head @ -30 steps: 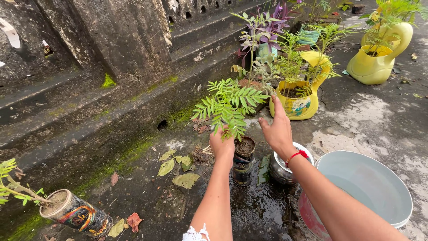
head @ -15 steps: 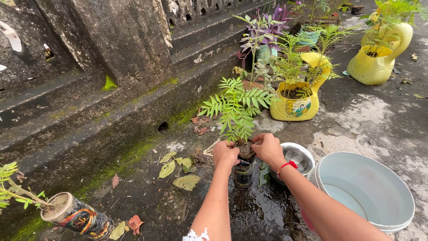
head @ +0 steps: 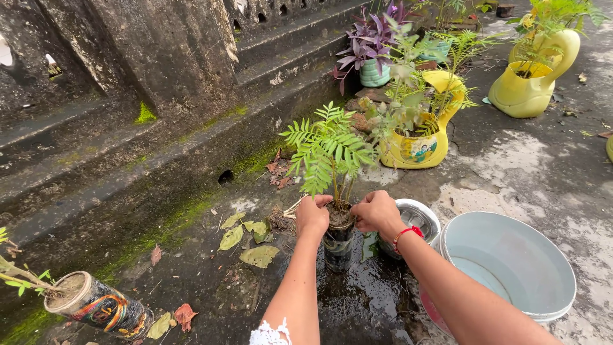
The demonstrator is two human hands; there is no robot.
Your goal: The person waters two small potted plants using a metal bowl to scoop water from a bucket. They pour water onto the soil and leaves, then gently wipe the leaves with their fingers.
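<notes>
Two hands, our left hand point(head: 312, 216) and right hand point(head: 377, 211), pinched soil around the fern seedling point(head: 330, 148); its narrow pot point(head: 338, 239) risked tipping on the wet ground point(head: 357, 300).

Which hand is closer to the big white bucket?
Right. The right hand grips the small plant pot on the side toward the white bucket; the left hand is on the pot's far side.
</notes>
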